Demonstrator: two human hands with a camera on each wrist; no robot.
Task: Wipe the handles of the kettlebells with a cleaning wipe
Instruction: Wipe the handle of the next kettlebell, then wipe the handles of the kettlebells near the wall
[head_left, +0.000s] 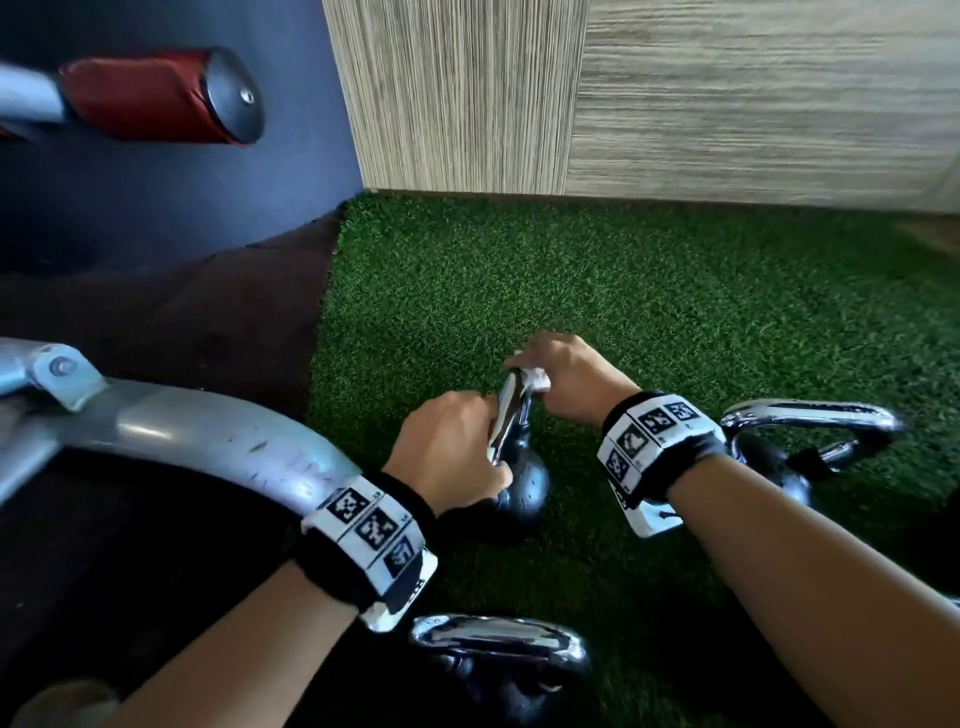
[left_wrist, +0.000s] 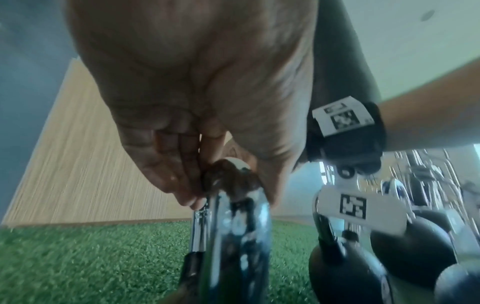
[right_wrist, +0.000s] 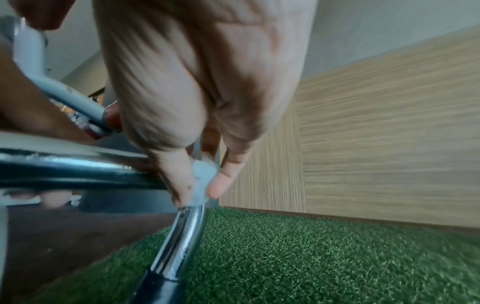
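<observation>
Kettlebell (head_left: 522, 486) standing on green turf (head_left: 675, 312), black body low, chrome handle (head_left: 511, 410) up between both hands. Left hand (head_left: 449, 449) curled round the near side of that handle, fingers wrapped on the chrome; fingertips (left_wrist: 191, 202) seen from the left wrist view resting against the top of the loop. Right hand (head_left: 569, 376) gripping the far end of the handle with a white cleaning wipe (head_left: 535, 378) bunched under the fingers; from the right wrist view, wipe (right_wrist: 203, 181) pinched between thumb and a finger right at the bend of the chrome bar (right_wrist: 182, 238). Hands close together, both clamped on the same handle, not touching each other as far as can be told. Second kettlebell (head_left: 779, 467) just to the right on the turf, tipped, chrome handle pointing right. Third kettlebell (head_left: 501, 660) nearest, at the bottom edge. Grey metal machine frame (head_left: 208, 436) curving in from the left over dark flooring. Red padded roller (head_left: 156, 96) up at top left. Wood-grain wall panels (head_left: 727, 104) behind the turf.
</observation>
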